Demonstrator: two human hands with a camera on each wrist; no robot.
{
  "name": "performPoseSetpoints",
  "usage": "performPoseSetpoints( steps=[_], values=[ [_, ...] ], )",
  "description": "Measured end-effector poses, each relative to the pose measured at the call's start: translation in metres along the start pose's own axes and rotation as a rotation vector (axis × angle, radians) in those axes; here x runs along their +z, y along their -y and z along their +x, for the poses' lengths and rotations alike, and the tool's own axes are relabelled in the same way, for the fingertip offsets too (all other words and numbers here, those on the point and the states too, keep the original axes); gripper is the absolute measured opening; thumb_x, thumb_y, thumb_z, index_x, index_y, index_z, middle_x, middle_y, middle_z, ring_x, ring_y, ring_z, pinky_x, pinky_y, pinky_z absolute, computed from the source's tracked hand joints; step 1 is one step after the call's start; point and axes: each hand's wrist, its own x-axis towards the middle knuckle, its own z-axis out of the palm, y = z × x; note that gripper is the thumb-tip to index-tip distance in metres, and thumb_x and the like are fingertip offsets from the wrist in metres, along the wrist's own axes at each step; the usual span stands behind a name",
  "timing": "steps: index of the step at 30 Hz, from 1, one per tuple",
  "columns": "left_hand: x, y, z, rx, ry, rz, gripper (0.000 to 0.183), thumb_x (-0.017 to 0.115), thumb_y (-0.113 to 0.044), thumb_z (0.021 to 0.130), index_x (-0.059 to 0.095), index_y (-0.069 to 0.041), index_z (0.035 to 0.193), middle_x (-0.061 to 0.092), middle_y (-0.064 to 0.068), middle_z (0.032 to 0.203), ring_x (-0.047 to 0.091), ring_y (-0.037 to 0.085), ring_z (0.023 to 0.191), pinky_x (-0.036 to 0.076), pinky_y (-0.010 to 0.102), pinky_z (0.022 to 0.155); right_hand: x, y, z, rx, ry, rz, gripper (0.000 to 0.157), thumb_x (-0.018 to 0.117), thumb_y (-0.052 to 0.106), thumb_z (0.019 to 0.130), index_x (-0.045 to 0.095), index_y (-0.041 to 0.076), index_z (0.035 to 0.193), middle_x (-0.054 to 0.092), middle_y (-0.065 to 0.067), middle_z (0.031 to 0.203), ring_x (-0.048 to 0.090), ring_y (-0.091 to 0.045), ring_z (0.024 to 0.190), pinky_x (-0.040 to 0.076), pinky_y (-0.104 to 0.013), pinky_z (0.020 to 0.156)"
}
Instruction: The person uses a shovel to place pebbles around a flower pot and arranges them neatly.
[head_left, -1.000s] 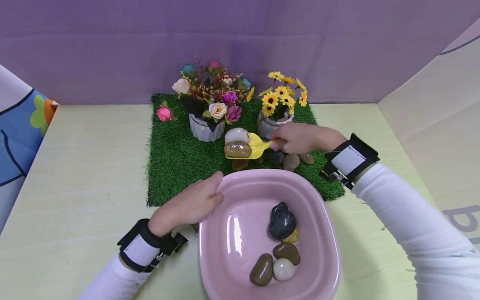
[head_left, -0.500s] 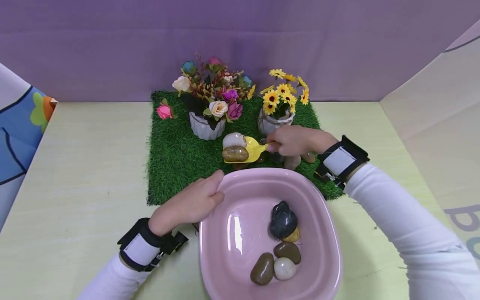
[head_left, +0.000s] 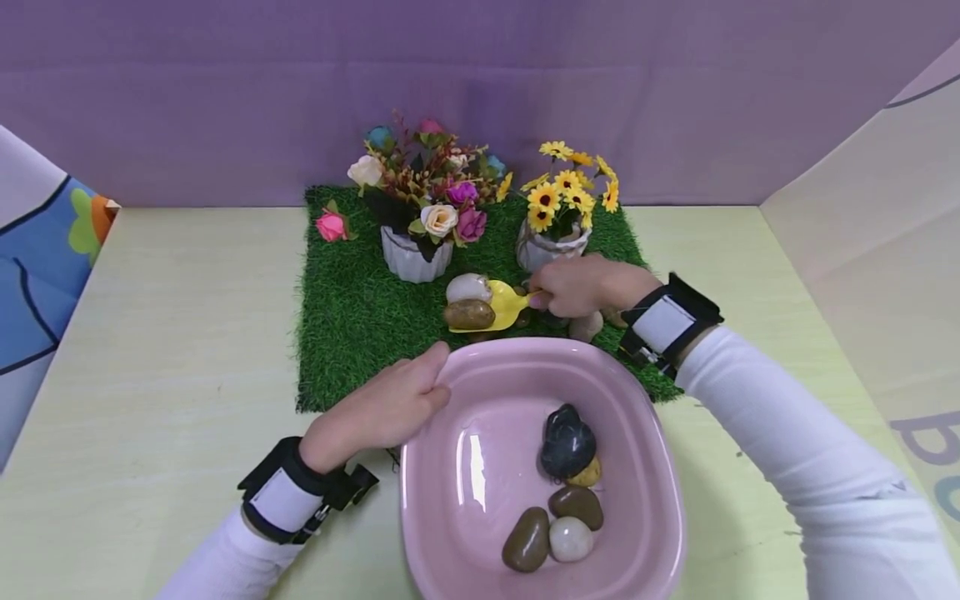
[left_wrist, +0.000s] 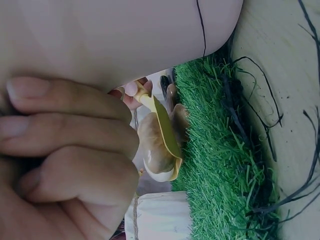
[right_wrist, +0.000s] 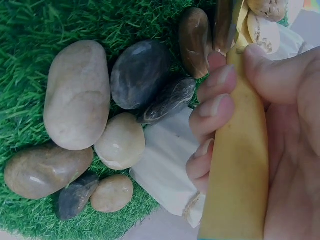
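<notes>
My right hand (head_left: pixel 581 285) grips the handle of a yellow toy shovel (head_left: pixel 507 305), fingers wrapped round it in the right wrist view. Two stones lie side by side on its scoop: a white stone (head_left: pixel 468 288) and a glossy brown stone (head_left: pixel 469 314). In the left wrist view the scoop hangs low over the green turf mat (left_wrist: pixel 220 145). My left hand (head_left: pixel 386 404) holds the upper left rim of a pink basin (head_left: pixel 450 450), its fingers curled at the edge. Inside the basin are a black stone (head_left: pixel 567 442), a white pebble (head_left: pixel 571 539) and several brownish ones.
Behind the shovel stand a white pot of mixed flowers (head_left: pixel 416 254) and a pot of yellow flowers (head_left: pixel 551 248). A pink rose (head_left: pixel 331 226) lies on the mat's left. More stones (right_wrist: pixel 77 95) rest on the turf below my right hand. A purple cloth (head_left: pixel 225 108) backs the table.
My right hand and the loaded shovel have moved slightly nearer the basin's far rim and a little left. Both stones stay on the scoop. My left hand keeps its place on the basin.
</notes>
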Motion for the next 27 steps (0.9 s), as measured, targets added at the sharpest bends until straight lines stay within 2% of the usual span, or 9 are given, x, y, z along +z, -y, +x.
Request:
performPoseSetpoints(
  steps=[3,5,8,11,15,22,27],
  values=[
    [0.0,-0.001,0.0,-0.002,0.002,0.001,0.004,0.042,-0.01,0.099,0.041,-0.006,0.098,0.052,0.008,0.069,0.059,0.013,0.047,0.053,0.031,0.045,0.0,0.0,-0.001,0.021,0.003,-0.013,0.028,0.039,0.021,0.104,0.063,0.008,0.108,0.059,-0.007,0.09,0.048,-0.02,0.072,0.039,-0.036,0.066],
    [0.0,-0.001,0.0,-0.007,0.003,0.0,0.004,0.042,-0.01,0.098,0.041,-0.006,0.098,0.052,0.008,0.07,0.059,0.013,0.047,0.053,0.032,0.045,-0.001,0.0,-0.001,0.032,0.012,-0.008,0.03,0.039,0.021,0.104,0.063,0.007,0.111,0.061,-0.01,0.094,0.05,-0.021,0.075,0.04,-0.037,0.068],
    [0.0,-0.001,0.0,-0.003,0.002,-0.002,0.004,0.042,-0.009,0.098,0.041,-0.005,0.097,0.051,0.008,0.07,0.059,0.013,0.048,0.053,0.032,0.046,-0.002,0.002,-0.001,0.039,0.013,-0.005,0.029,0.04,0.022,0.104,0.063,0.006,0.111,0.06,-0.008,0.09,0.05,-0.019,0.072,0.041,-0.036,0.066],
    [0.0,-0.001,0.0,0.002,-0.002,-0.013,0.004,0.042,-0.009,0.098,0.041,-0.005,0.097,0.051,0.008,0.07,0.059,0.013,0.048,0.053,0.032,0.046,-0.002,0.005,-0.001,0.043,0.012,0.002,0.026,0.042,0.023,0.103,0.06,0.008,0.092,0.047,-0.004,0.072,0.039,-0.016,0.06,0.034,-0.032,0.058],
    [0.0,-0.001,-0.001,0.004,-0.001,-0.03,0.004,0.041,-0.008,0.098,0.04,-0.005,0.097,0.05,0.008,0.07,0.06,0.013,0.047,0.054,0.031,0.045,-0.003,0.01,-0.001,0.054,0.005,-0.006,0.033,0.043,0.022,0.102,0.04,0.013,0.071,0.026,-0.001,0.064,0.023,-0.015,0.054,0.025,-0.03,0.054],
    [0.001,0.0,0.0,0.01,0.002,-0.035,0.004,0.041,-0.009,0.098,0.04,-0.005,0.097,0.05,0.008,0.071,0.061,0.013,0.048,0.054,0.031,0.045,-0.009,0.024,-0.001,0.107,0.007,-0.055,0.03,0.046,0.025,0.1,0.045,0.015,0.072,0.032,0.0,0.064,0.031,-0.015,0.054,0.034,-0.031,0.055],
    [0.001,-0.001,0.0,0.013,0.0,-0.025,0.004,0.041,-0.009,0.098,0.04,-0.006,0.096,0.049,0.007,0.07,0.06,0.013,0.048,0.054,0.031,0.045,-0.014,0.029,-0.001,0.125,0.034,-0.068,0.029,0.046,0.025,0.101,0.049,0.015,0.073,0.034,0.0,0.064,0.031,-0.013,0.052,0.034,-0.03,0.054]
  ],
)
